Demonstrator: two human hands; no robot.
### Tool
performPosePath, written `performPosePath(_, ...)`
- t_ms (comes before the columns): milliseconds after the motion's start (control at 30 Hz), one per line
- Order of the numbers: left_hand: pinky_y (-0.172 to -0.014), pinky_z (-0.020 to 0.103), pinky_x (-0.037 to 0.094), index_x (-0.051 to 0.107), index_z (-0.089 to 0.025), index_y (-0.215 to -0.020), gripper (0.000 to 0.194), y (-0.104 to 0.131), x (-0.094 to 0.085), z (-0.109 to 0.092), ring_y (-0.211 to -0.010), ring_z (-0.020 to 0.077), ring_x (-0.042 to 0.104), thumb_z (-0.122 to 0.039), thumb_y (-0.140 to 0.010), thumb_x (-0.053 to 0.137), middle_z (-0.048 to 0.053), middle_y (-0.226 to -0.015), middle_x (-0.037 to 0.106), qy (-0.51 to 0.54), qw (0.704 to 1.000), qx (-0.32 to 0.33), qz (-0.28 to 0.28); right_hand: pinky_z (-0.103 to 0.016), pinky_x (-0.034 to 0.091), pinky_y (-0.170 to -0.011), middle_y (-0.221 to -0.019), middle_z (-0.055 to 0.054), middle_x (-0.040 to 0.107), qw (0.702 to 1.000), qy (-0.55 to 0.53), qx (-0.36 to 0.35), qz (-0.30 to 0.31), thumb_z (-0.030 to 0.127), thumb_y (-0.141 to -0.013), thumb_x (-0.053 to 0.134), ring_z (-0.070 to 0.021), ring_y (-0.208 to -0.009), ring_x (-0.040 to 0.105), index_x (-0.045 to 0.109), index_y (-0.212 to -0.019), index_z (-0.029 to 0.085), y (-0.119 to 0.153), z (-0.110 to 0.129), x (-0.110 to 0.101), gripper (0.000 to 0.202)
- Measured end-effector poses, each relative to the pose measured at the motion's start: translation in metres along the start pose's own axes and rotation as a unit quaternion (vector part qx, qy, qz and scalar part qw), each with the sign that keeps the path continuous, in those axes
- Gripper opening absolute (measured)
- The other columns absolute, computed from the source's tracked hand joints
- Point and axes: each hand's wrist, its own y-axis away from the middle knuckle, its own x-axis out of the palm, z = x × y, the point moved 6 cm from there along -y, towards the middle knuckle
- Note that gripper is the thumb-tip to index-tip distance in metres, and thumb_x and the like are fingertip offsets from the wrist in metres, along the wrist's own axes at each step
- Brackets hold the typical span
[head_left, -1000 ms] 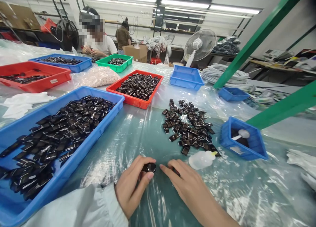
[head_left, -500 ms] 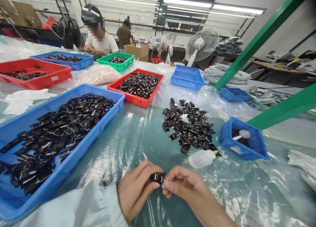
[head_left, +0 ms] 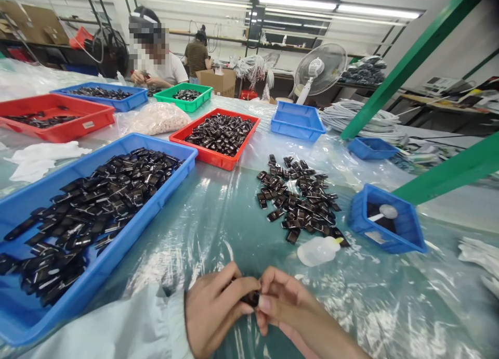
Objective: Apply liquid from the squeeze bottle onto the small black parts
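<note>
While my left hand (head_left: 212, 309) pinches a small black part (head_left: 251, 298) against my right hand (head_left: 286, 302), fingers closed on it low over the plastic-covered table (head_left: 218, 218), I'd say I'm mid-fitting; next wants steady fingertips. Blue tray (head_left: 23, 203) left, loose pile (head_left: 298, 200) right, busy workshop.

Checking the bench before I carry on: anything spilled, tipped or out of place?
The white bottle lies on its side beside the loose pile of black parts heaped on the plastic sheet, not in a tray. No liquid shows. Both hands hold one black part.
</note>
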Motion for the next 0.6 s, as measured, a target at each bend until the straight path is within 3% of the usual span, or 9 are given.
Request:
performPosePath(100, -0.045, 0.021, 0.041, 0.05, -0.023, -0.106, 0.037, 0.004, 0.001, -0.01, -0.051, 0.0136, 0.053, -0.042, -0.099, 0.019, 0.002, -0.071, 0.051, -0.061, 0.995, 0.04, -0.07, -0.02, 0.047, -0.054, -0.063, 0.005, 0.057, 1.0, 0.014, -0.01, 0.017, 0.036, -0.068, 0.077, -0.0068, -0.054, 0.059, 0.053, -0.075, 0.018, -0.003, -0.005, 0.002, 0.031)
performPosePath(200, -0.046, 0.021, 0.043, 0.053, -0.023, -0.105, 0.032, 0.006, -0.012, -0.019, -0.051, 0.0132, 0.054, -0.039, -0.099, 0.025, 0.002, -0.069, 0.055, -0.151, 0.984, 0.06, -0.076, -0.019, 0.044, -0.048, -0.055, 0.006, 0.056, 0.998, 0.041, -0.042, 0.034, 0.046, -0.058, 0.08, -0.0064, -0.047, 0.054, 0.053, -0.069, 0.018, -0.006, -0.003, 0.004, 0.041)
performPosePath(267, -0.055, 0.024, 0.048, 0.053, -0.026, -0.111, 0.026, 0.003, -0.041, -0.018, -0.062, 0.0158, 0.059, -0.032, -0.099, 0.031, 0.004, -0.079, 0.061, -0.25, 0.963, 0.046, -0.085, -0.019, 0.044, -0.052, -0.059, 0.005, 0.057, 0.994, 0.064, -0.084, 0.024, 0.041, -0.059, 0.081, -0.0066, -0.052, 0.055, 0.057, -0.069, 0.018, 0.0, 0.008, 0.003, 0.034)
performPosePath(333, -0.066, 0.036, 0.051, 0.048, -0.025, -0.126, 0.033, -0.003, -0.084, -0.012, -0.081, 0.0263, 0.063, -0.032, -0.097, 0.033, 0.012, -0.097, 0.062, -0.392, 0.91, 0.03, -0.131, -0.019, 0.044, -0.063, -0.067, 0.004, 0.06, 0.979, 0.125, -0.161, -0.013, 0.027, -0.066, 0.078, -0.0084, -0.064, 0.057, 0.065, -0.073, 0.021, 0.016, 0.029, -0.002, 0.016)
performPosePath(433, -0.084, 0.057, 0.044, 0.032, -0.019, -0.141, 0.054, -0.005, -0.149, 0.001, -0.111, 0.0428, 0.051, -0.035, -0.091, 0.047, 0.017, -0.129, 0.05, -0.585, 0.745, -0.076, -0.311, -0.023, 0.046, -0.066, -0.07, 0.003, 0.064, 0.846, 0.324, -0.38, -0.188, 0.023, -0.077, 0.068, -0.0133, -0.068, 0.06, 0.067, -0.079, 0.028, 0.058, 0.075, -0.021, 0.005)
performPosePath(467, -0.091, 0.059, 0.039, 0.026, -0.019, -0.143, 0.06, -0.007, -0.154, 0.006, -0.12, 0.0436, 0.043, -0.034, -0.09, 0.051, 0.017, -0.139, 0.04, -0.598, 0.728, -0.08, -0.324, -0.024, 0.047, -0.067, -0.074, 0.002, 0.065, 0.791, 0.343, -0.433, -0.262, 0.025, -0.08, 0.064, -0.015, -0.071, 0.061, 0.066, -0.081, 0.029, 0.072, 0.087, -0.032, 0.005)
performPosePath(500, -0.096, 0.059, 0.034, 0.024, -0.017, -0.143, 0.063, -0.011, -0.149, 0.012, -0.126, 0.0435, 0.035, -0.033, -0.09, 0.052, 0.018, -0.143, 0.033, -0.596, 0.737, -0.065, -0.313, -0.025, 0.049, -0.069, -0.079, 0.0, 0.065, 0.748, 0.342, -0.465, -0.328, 0.026, -0.082, 0.061, -0.0163, -0.075, 0.061, 0.064, -0.084, 0.029, 0.082, 0.094, -0.044, 0.004)
performPosePath(533, -0.099, 0.06, 0.031, 0.024, -0.013, -0.142, 0.06, -0.017, -0.134, 0.019, -0.129, 0.0437, 0.03, -0.03, -0.091, 0.05, 0.021, -0.145, 0.029, -0.574, 0.771, -0.036, -0.274, -0.026, 0.05, -0.069, -0.083, -0.001, 0.065, 0.718, 0.335, -0.478, -0.38, 0.028, -0.084, 0.059, -0.0174, -0.078, 0.062, 0.062, -0.088, 0.028, 0.088, 0.098, -0.056, 0.005)
performPosePath(600, -0.097, 0.056, 0.037, 0.037, -0.007, -0.134, 0.043, -0.027, -0.087, 0.031, -0.126, 0.0399, 0.037, -0.017, -0.092, 0.043, 0.025, -0.137, 0.039, -0.49, 0.854, 0.027, -0.174, -0.028, 0.054, -0.067, -0.094, -0.005, 0.065, 0.705, 0.35, -0.455, -0.415, 0.033, -0.084, 0.058, -0.0207, -0.085, 0.063, 0.057, -0.1, 0.027, 0.083, 0.1, -0.076, 0.016)
